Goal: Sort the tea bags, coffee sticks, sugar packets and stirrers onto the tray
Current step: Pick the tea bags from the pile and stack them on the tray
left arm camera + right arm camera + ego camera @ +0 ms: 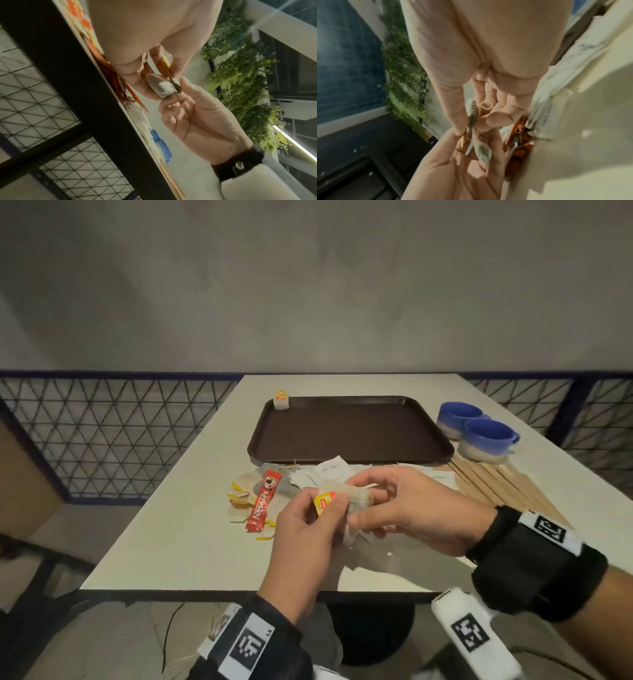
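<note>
Over the table's near part, both hands hold tea bags (356, 501) between them. My left hand (308, 529) pinches the yellow paper tag (323, 502); in the left wrist view the tag (166, 63) sits between thumb and finger, a tea bag (163, 86) below. My right hand (404, 508) pinches a tea bag (471, 115) between thumb and fingers; another tea bag (482, 151) hangs over the left palm. The brown tray (349, 436) lies beyond, with one tea bag (280, 399) at its far left corner.
Left of the hands lie loose tea bags (241, 498) under a red coffee stick (262, 501). White sugar packets (325, 474) lie near the tray's front edge. Wooden stirrers (496, 484) lie to the right, and two blue cups (486, 440) stand beside the tray.
</note>
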Action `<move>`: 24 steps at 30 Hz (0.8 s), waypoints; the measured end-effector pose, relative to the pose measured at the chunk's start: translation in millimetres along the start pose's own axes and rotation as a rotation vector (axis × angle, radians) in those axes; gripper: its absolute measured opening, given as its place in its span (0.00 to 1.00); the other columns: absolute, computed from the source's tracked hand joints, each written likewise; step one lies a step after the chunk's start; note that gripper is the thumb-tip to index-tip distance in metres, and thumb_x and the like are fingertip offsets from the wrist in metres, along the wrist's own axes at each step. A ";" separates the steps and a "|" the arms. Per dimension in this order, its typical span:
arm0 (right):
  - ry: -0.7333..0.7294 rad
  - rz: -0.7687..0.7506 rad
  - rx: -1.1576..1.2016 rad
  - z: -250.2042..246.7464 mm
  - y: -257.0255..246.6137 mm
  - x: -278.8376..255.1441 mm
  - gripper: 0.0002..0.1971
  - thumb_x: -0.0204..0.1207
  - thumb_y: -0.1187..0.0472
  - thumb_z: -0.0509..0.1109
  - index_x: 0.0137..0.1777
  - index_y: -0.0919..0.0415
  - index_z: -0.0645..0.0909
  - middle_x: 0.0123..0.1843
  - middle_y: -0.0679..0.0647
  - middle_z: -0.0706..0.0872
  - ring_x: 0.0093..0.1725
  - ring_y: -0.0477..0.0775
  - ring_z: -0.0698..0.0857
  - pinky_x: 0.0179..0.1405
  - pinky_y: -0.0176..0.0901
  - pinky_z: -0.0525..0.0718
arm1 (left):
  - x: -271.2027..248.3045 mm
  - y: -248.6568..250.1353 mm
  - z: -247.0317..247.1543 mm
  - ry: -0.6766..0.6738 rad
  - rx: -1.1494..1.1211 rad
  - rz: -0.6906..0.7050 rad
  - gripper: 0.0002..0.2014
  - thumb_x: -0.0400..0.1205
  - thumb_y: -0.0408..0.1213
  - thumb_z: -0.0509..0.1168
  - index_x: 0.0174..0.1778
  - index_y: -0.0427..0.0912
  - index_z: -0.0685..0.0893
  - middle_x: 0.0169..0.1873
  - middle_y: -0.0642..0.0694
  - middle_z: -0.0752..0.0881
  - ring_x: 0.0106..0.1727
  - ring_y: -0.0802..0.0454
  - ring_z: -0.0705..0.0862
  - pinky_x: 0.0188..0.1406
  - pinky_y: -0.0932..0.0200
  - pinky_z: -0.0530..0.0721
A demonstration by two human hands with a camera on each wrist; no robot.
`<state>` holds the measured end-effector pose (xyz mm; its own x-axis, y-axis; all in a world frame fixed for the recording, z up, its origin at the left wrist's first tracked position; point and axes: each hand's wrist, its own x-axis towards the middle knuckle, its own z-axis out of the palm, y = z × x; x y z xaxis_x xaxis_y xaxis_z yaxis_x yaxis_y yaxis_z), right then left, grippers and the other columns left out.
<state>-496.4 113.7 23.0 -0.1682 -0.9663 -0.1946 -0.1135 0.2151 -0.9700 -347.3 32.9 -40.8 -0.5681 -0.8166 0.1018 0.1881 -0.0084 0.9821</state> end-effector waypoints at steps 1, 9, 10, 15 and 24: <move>0.039 -0.003 0.039 -1.4 7.8 -3.2 0.20 0.72 0.74 0.80 0.64 0.67 0.85 0.44 0.64 0.87 0.42 0.59 0.83 0.40 0.45 0.81 | -0.2 -3.8 2.2 0.015 -0.014 -0.028 0.06 0.86 0.44 0.71 0.52 0.47 0.92 0.48 0.40 0.93 0.49 0.41 0.90 0.53 0.37 0.89; 0.302 -0.002 0.225 -1.5 52.4 -18.1 0.09 0.76 0.74 0.75 0.55 0.69 0.89 0.55 0.77 0.87 0.48 0.64 0.87 0.49 0.55 0.87 | -0.9 -7.4 11.5 0.084 -0.119 -0.137 0.07 0.87 0.38 0.69 0.54 0.39 0.89 0.49 0.36 0.95 0.48 0.36 0.94 0.47 0.42 0.92; 0.314 -0.016 0.224 -2.2 54.5 -19.0 0.07 0.77 0.74 0.74 0.53 0.69 0.90 0.55 0.76 0.87 0.47 0.63 0.87 0.48 0.55 0.87 | -1.4 -6.7 11.5 0.078 -0.117 -0.138 0.07 0.87 0.38 0.68 0.55 0.38 0.88 0.49 0.36 0.95 0.48 0.35 0.94 0.49 0.40 0.92; 0.321 -0.074 0.119 -2.6 60.8 -17.5 0.05 0.77 0.71 0.74 0.49 0.69 0.90 0.51 0.74 0.87 0.44 0.57 0.83 0.42 0.44 0.83 | -1.0 -6.2 14.8 0.065 -0.066 -0.118 0.08 0.87 0.38 0.69 0.54 0.36 0.88 0.44 0.37 0.95 0.40 0.40 0.94 0.39 0.45 0.93; 0.304 -0.066 0.306 -2.1 68.9 -14.8 0.07 0.79 0.78 0.58 0.45 0.79 0.77 0.40 0.65 0.80 0.41 0.64 0.76 0.33 0.48 0.81 | 0.2 -8.6 11.5 0.139 -0.089 -0.202 0.16 0.90 0.45 0.65 0.55 0.33 0.89 0.33 0.30 0.90 0.24 0.44 0.86 0.40 0.40 0.91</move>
<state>-503.7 143.1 -40.7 -0.4561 -0.8813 -0.1235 0.1540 0.0585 -0.9863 -358.2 39.5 -47.4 -0.4873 -0.8644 -0.1241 0.1551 -0.2256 0.9618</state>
